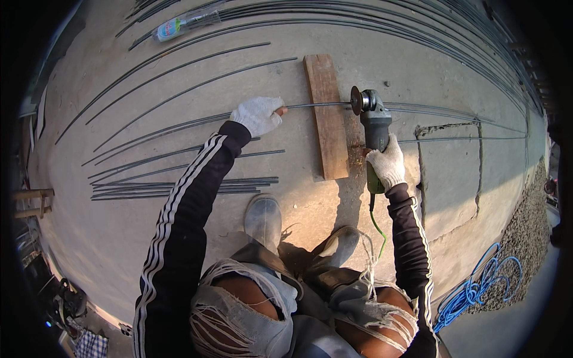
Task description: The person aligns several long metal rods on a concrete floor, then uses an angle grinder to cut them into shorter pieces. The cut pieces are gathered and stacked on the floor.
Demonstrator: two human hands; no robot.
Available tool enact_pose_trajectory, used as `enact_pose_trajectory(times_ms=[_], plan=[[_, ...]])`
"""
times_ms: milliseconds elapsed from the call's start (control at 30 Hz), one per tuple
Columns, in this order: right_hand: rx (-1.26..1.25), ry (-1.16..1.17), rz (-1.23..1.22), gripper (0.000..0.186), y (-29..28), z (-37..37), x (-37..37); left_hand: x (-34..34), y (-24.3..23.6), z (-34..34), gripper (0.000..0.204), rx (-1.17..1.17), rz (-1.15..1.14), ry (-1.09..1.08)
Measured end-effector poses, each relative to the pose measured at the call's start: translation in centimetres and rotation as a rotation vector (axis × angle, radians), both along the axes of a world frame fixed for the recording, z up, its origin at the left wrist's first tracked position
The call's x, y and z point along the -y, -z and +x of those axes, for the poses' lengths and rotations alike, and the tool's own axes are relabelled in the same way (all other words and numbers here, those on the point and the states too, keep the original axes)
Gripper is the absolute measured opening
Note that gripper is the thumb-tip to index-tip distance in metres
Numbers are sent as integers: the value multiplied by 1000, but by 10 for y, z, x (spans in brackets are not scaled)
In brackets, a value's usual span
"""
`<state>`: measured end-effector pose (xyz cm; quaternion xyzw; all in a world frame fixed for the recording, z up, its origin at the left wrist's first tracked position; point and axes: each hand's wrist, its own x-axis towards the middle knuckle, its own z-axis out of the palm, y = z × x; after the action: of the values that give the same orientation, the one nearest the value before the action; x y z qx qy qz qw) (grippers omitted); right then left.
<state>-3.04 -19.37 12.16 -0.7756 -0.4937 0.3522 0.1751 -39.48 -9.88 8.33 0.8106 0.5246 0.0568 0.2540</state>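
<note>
My left hand [255,117], in a white glove, is closed around thin steel rods [319,104] lying across a wooden block [332,147]. My right hand [387,161], also gloved, grips an angle grinder [376,128], its green cord trailing down toward my legs. The grinder's disc [357,100] is beside the rods, just right of the block; I cannot tell whether it touches them. My boots [262,221] are on the concrete floor below the block.
More rods [185,192] lie in rows at the left and along the top. A plastic bottle [173,28] rests among them. A cracked square patch [450,179] is in the floor at right, with gravel [525,221] and a coiled blue hose [471,286] beyond it.
</note>
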Motion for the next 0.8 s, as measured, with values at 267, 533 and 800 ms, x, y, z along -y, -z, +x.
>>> enact_pose_trajectory(times_ms=[267,533,800], plan=[[-20,0,-19,48,-2,0,-3,-4,-4,0,29,1,-76,-22],[1,-10,-14,48,-4,0,-5,-8,2,-2,29,-1,-47,-23],[16,-8,-41,46,-10,-3,-13,-10,4,-1,29,-17,-48,-20]])
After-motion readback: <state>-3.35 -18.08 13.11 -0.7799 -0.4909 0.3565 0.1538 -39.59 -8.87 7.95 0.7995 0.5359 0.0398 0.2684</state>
